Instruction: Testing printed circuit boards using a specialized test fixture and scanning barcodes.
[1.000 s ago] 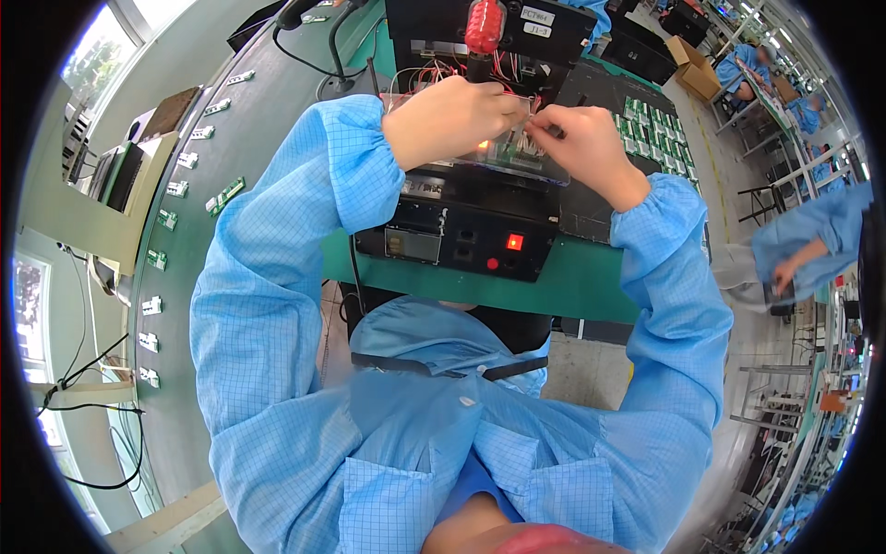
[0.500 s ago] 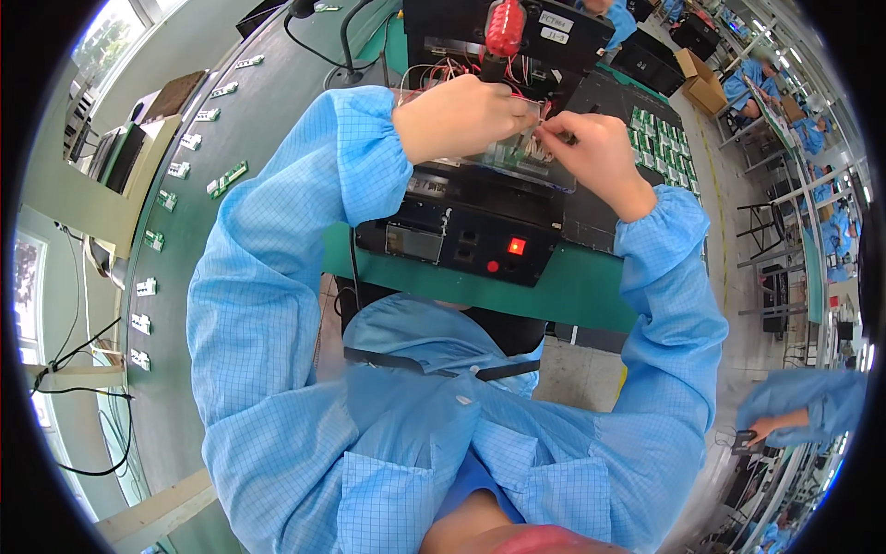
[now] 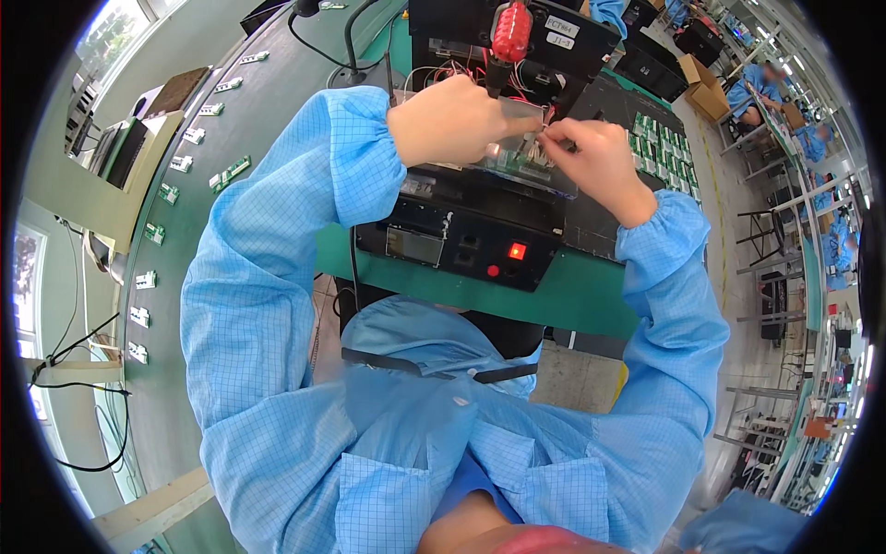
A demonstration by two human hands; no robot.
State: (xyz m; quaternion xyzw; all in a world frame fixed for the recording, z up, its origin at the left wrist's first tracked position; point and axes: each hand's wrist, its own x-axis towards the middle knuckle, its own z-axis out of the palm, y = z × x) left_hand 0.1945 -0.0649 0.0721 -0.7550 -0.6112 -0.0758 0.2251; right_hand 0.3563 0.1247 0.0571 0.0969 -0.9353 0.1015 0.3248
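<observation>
A black test fixture (image 3: 480, 235) with a red-lit switch (image 3: 518, 250) stands before me. Over its clear plate (image 3: 535, 181), my two hands meet at the fingertips. My left hand (image 3: 450, 122) comes in from the left, closed, its forefinger reaching to the meeting point. My right hand (image 3: 600, 162) is closed in a pinch there, near pale connectors (image 3: 532, 155) at the plate. What the fingers hold is too small and too covered to make out. Just above them is the fixture's red-gripped handle (image 3: 510, 32), and thin red wires (image 3: 452, 72) run behind the left hand.
Rows of green circuit boards (image 3: 664, 152) lie on the black surface to the right. More small boards (image 3: 211, 109) line the green bench at left, with one larger board (image 3: 230, 173) nearer me. A black cable (image 3: 323, 57) loops at the back. People in blue work at right.
Both hands stay at the same spot, with only slight finger movement. My left hand has shifted slightly left. The co-worker's hand at lower right has gone from view.
</observation>
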